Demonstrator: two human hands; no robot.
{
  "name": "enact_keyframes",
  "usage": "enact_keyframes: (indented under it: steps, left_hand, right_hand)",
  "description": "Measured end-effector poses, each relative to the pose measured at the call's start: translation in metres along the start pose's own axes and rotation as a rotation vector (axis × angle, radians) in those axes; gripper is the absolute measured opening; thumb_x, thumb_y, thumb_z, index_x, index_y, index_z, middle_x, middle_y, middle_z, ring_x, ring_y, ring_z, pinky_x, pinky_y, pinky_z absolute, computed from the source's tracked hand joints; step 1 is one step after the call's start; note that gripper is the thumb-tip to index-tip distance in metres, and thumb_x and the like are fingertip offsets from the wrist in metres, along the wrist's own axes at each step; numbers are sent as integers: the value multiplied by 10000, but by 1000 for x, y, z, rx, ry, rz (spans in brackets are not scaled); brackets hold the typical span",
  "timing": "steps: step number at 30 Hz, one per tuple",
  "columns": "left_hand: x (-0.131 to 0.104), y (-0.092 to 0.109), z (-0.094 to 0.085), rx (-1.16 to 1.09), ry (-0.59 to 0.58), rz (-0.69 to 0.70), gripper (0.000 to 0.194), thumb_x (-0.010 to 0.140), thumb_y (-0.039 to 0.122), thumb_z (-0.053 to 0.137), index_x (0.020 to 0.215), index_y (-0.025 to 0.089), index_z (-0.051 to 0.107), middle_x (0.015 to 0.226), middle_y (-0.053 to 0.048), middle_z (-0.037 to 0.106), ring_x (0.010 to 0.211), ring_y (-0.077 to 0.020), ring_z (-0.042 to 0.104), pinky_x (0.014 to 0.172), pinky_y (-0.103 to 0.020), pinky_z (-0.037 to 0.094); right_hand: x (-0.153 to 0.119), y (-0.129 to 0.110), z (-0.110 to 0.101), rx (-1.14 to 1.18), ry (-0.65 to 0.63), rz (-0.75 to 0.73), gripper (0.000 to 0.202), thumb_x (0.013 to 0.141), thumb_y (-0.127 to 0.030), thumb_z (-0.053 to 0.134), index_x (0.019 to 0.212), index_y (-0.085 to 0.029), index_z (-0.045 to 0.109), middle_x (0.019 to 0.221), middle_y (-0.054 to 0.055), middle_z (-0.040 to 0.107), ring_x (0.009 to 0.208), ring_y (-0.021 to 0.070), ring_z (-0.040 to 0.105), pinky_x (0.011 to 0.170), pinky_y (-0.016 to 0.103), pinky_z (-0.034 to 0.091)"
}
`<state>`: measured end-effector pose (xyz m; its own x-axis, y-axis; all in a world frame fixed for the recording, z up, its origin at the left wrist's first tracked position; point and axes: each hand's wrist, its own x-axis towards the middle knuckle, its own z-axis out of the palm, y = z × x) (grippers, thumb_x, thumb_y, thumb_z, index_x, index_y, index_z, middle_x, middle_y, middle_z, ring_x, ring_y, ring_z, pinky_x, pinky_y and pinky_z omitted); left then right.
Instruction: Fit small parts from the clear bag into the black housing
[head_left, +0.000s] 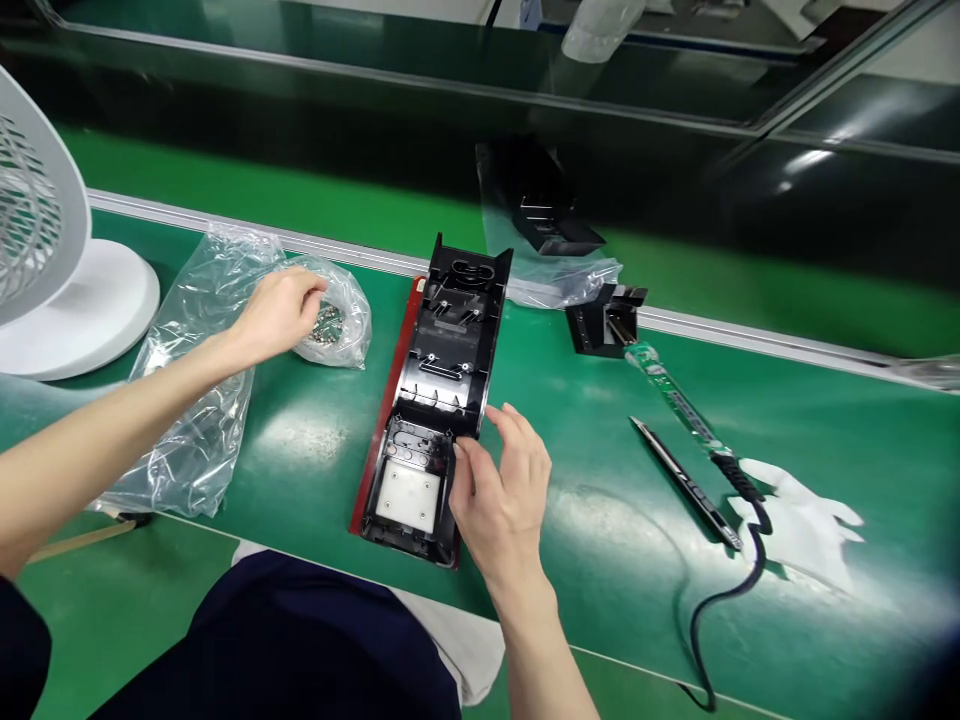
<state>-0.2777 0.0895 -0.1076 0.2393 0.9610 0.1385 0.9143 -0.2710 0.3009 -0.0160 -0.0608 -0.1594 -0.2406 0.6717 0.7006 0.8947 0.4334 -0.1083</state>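
A long black plastic housing (439,380) with a red edge lies open side up on the green bench, a white square pad in its near end. My right hand (504,490) rests against its near right side, thumb and fingertips touching the black rim. My left hand (276,312) reaches into a small clear plastic bag (341,325) of small metal parts, fingers curled inside its mouth. Whether the fingers have pinched a part is hidden.
A larger crumpled clear bag (191,400) lies under my left forearm. A white fan (52,270) stands at the far left. An electric screwdriver (679,405) with a black cable, a thin dark tool (686,480), a white glove (806,525) and bagged black parts (544,215) lie to the right.
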Motion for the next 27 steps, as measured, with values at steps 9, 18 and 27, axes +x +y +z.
enact_keyframes:
  steps: [9,18,27]
  left_hand:
    - [9,-17,46,167,-208,77,385,840,168,304,962,92,661,1027,-146,598,1003,-291,568,867,-418,518]
    - [3,-18,46,186,-209,105,417,834,163,280,1031,54,631,1066,-159,572,1005,-296,552,865,-429,516]
    - [5,-18,32,192,-332,123,400,850,189,307,1079,114,626,1038,-138,574,1030,-292,549,858,-409,506]
  right_hand:
    - [12,4,10,-117,-259,4,298,925,-29,369,737,-59,598,1298,177,453,1238,372,415,974,554,451]
    - [11,5,10,-48,-239,7,310,956,-74,428,708,-60,614,1281,161,481,1217,372,438,947,560,479]
    - [5,-1,-11,10,-178,56,210,965,-139,519,811,-61,639,1277,185,480,1224,390,430,925,575,479]
